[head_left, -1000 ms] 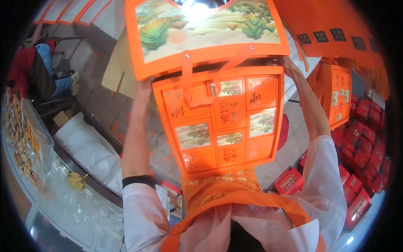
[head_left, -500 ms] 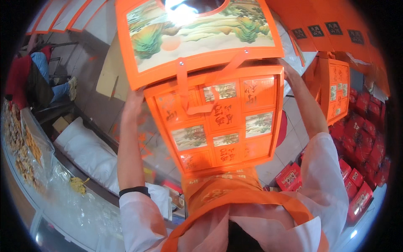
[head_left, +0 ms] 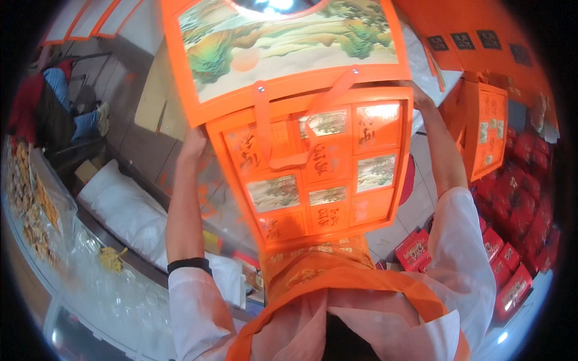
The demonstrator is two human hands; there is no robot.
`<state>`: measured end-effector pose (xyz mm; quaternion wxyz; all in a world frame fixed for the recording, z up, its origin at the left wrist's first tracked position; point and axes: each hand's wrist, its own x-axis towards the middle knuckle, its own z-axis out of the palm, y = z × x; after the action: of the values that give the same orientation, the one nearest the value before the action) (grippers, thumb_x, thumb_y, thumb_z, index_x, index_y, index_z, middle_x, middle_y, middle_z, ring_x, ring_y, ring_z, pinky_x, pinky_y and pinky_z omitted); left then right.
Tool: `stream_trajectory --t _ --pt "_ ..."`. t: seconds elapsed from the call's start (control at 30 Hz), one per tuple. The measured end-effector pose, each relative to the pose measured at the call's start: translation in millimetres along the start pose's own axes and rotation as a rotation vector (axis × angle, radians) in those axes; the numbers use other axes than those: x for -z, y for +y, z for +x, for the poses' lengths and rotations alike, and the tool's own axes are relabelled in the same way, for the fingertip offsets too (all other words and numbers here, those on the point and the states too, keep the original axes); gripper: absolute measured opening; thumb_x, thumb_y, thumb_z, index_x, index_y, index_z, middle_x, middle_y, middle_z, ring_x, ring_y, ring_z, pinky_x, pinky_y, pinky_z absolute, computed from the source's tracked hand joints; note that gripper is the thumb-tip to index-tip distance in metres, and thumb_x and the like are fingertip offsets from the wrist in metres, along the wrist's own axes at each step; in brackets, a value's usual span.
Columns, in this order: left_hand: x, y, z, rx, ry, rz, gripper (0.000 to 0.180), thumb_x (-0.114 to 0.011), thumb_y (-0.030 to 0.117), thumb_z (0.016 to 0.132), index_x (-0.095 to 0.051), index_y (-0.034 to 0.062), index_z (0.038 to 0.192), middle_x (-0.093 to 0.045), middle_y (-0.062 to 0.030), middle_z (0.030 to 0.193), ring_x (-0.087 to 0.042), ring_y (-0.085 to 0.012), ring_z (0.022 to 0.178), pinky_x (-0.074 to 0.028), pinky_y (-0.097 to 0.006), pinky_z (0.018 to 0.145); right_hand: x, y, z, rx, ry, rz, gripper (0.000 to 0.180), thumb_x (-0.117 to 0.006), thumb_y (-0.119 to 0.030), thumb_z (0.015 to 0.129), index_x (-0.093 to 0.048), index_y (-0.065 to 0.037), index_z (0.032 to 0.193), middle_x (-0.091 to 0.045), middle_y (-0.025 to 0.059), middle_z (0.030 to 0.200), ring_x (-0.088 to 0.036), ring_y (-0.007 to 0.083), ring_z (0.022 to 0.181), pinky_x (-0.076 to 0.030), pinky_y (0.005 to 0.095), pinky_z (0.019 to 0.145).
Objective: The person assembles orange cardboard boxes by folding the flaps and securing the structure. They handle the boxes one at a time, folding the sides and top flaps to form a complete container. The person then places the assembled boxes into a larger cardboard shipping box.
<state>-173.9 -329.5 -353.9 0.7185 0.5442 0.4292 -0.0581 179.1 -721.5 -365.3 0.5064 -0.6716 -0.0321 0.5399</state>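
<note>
Both forearms (head_left: 185, 210) are reaching up/fwd, L hand (head_left: 194, 143) bracing at the orange box's (head_left: 233, 180) L side, R hand (head_left: 415, 95) at its upper R corner. Box is sitting betw. the hands, fingers going out of sight behind it, so can't tell how far they're closing. Showing: 1 box, 1 picture panel (head_left: 289, 45) above, 1 ribbon (head_left: 262, 114), 4 small landscape pics (head_left: 274, 192) inside.
</note>
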Motion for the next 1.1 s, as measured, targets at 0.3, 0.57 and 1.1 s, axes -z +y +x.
stream_trajectory --t 0.3,0.57,1.1 --pt "-10 7 -14 -0.41 0.013 0.381 0.038 -0.048 0.006 0.082 -0.034 -0.0006 0.117 -0.048 -0.0092 0.11 -0.048 -0.0159 0.097 -0.041 -0.029 0.082 0 13 8 -0.006 0.086 0.07 0.049 -0.052 -0.023 0.083 -0.037 0.001 0.122 -0.048 0.0096 0.114 -0.051 0.0169 0.096 -0.045 0.0287 0.079" --pt "16 8 -18 -0.255 -0.093 -0.087 0.047 -0.048 0.026 0.083 -0.034 0.0026 0.121 -0.046 -0.0106 0.116 -0.045 -0.019 0.106 -0.033 -0.033 0.09 -18 -12 -4 -0.06 0.15 -0.18 0.052 -0.055 -0.022 0.081 -0.035 0.0 0.124 -0.046 0.0106 0.116 -0.049 0.0167 0.099 -0.045 0.0281 0.08" --pt "-19 68 -6 -0.066 -0.063 -0.024 0.062 -0.055 0.039 0.079 -0.034 0.0032 0.125 -0.042 -0.0082 0.12 -0.039 -0.0184 0.111 -0.028 -0.034 0.095 -24 -40 -27 -0.097 0.074 0.037 0.044 -0.045 -0.027 0.087 -0.04 0.002 0.119 -0.051 0.0109 0.112 -0.055 0.0176 0.095 -0.047 0.0284 0.08"
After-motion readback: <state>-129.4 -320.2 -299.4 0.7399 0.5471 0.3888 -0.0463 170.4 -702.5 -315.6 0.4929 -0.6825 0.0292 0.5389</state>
